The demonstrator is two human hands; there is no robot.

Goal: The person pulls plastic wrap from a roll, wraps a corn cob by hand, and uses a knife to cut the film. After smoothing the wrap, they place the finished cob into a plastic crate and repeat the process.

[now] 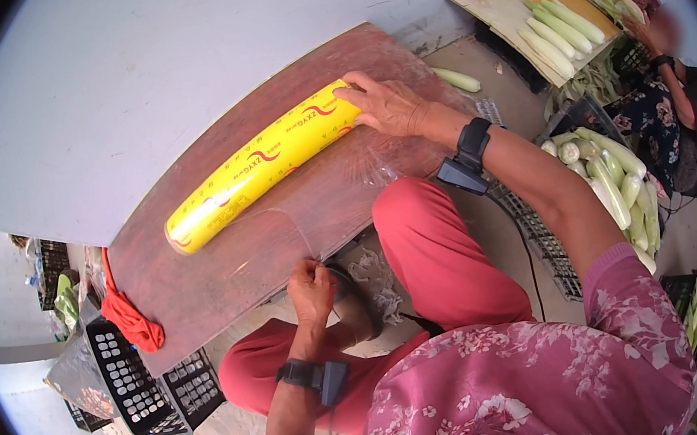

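A long yellow roll (pixel 265 167) with red and dark print lies slantwise on the reddish-brown table (pixel 228 291). My right hand (pixel 383 103) rests at the roll's upper right end, its fingers apart and touching that end. Near the table's front edge, my left hand (pixel 312 292) is closed in a pinch. A thin, clear strand or edge of film curves from below the roll down to the left hand's fingertips. More crinkled clear film (pixel 373 170) lies on the table below my right hand.
A red cloth (pixel 130 320) hangs at the table's left corner above a black crate (pixel 131 380). At the right, pale green vegetables (pixel 611 179) fill a crate; others (pixel 564 31) lie on a board. A person (pixel 680 107) sits beyond them. A black cable runs along the floor.
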